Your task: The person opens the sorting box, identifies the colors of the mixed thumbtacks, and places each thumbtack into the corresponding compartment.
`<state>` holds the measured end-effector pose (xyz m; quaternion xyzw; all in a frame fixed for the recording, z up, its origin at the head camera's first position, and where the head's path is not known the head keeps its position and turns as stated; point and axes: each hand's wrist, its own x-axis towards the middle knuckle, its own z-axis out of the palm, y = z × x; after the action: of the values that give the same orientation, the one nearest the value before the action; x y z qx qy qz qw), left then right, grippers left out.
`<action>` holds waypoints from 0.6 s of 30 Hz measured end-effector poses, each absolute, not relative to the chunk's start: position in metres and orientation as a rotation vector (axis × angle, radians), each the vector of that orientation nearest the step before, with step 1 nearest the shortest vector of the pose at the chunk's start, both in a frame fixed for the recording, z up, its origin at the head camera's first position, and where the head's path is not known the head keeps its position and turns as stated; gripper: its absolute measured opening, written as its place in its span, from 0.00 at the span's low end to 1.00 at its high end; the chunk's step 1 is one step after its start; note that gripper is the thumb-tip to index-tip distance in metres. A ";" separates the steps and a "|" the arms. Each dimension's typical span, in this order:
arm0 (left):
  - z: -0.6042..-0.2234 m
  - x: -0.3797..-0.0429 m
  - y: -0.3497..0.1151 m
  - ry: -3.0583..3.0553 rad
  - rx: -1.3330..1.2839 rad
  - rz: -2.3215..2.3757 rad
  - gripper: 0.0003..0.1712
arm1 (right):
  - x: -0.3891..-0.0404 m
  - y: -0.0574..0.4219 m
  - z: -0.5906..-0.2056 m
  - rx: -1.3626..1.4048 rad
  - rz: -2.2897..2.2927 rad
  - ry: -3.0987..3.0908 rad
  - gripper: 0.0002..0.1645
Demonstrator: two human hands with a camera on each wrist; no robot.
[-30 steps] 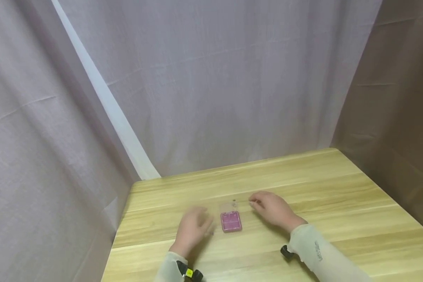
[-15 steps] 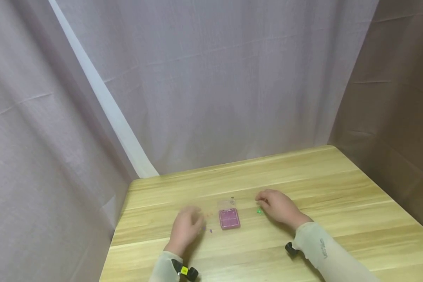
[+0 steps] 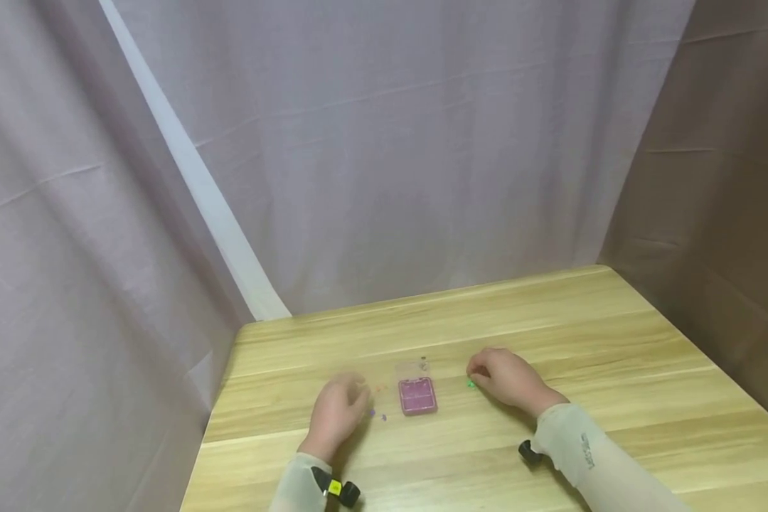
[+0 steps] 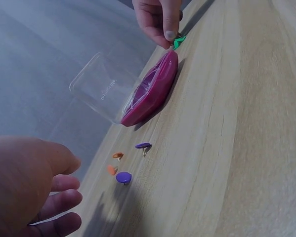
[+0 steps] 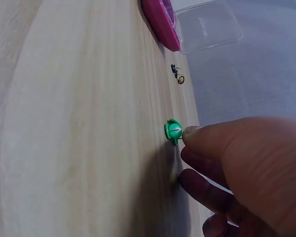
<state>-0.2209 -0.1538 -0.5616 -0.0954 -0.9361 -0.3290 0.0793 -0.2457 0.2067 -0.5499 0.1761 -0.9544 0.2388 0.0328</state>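
My right hand (image 3: pixel 507 378) is at the right of a small pink case (image 3: pixel 417 398). Its thumb and finger pinch the pin of a green thumbtack (image 5: pixel 174 130) low over the wood, with more green right beside it. In the head view my left hand (image 3: pixel 336 414) is on the case's left. Its thumb and fingers are loosely bent and hold nothing. Close to them lie two purple thumbtacks (image 4: pixel 123 177) and two orange thumbtacks (image 4: pixel 117 155). The case's clear lid (image 4: pixel 105 89) stands tipped back behind its divided base.
Behind the case lie a few small dark tacks (image 5: pixel 174 69) and a gold-coloured one (image 5: pixel 181 79). The wooden table (image 3: pixel 473 455) has a grey curtain (image 3: pixel 409 178) at its far edge. A brown sheet (image 3: pixel 710 249) hangs on the right.
My right hand first moved right, away from the case, then lowered its fingertips onto the green tacks. My left hand drew slightly left, and the purple and orange tacks came into view.
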 end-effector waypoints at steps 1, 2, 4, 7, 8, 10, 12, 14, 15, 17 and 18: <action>-0.562 -0.222 -0.154 -2.801 -0.285 -0.986 0.20 | -0.246 0.207 -0.551 0.547 0.731 -2.937 0.04; -0.563 -0.222 -0.154 -2.800 -0.284 -0.988 0.20 | -0.246 0.207 -0.551 0.551 0.726 -2.937 0.04; -0.563 -0.222 -0.154 -2.797 -0.284 -0.995 0.20 | -0.247 0.206 -0.553 0.557 0.720 -2.934 0.03; -0.562 -0.221 -0.153 -2.792 -0.283 -1.006 0.20 | -0.248 0.207 -0.555 0.547 0.708 -2.941 0.03; -0.561 -0.221 -0.153 -2.791 -0.283 -1.008 0.21 | -0.248 0.207 -0.555 0.544 0.701 -2.944 0.03; -0.560 -0.221 -0.152 -2.789 -0.279 -1.012 0.21 | -0.249 0.206 -0.557 0.539 0.682 -2.951 0.02; -0.559 -0.221 -0.151 -2.790 -0.273 -1.015 0.21 | -0.249 0.206 -0.558 0.543 0.670 -2.948 0.02; -0.559 -0.221 -0.151 -2.790 -0.270 -1.022 0.21 | -0.250 0.206 -0.559 0.543 0.655 -2.945 0.02; -0.559 -0.221 -0.151 -2.791 -0.268 -1.026 0.21 | -0.250 0.206 -0.560 0.542 0.650 -2.944 0.02; -0.558 -0.221 -0.150 -2.790 -0.268 -1.030 0.20 | -0.250 0.205 -0.560 0.545 0.644 -2.939 0.03; -0.558 -0.221 -0.150 -2.789 -0.269 -1.032 0.20 | -0.250 0.205 -0.561 0.541 0.638 -2.942 0.04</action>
<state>-0.2209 -0.1500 -0.5583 -0.0899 -0.9312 -0.3445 0.0777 -0.2503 0.2054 -0.5606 0.1767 -0.9610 0.2085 0.0415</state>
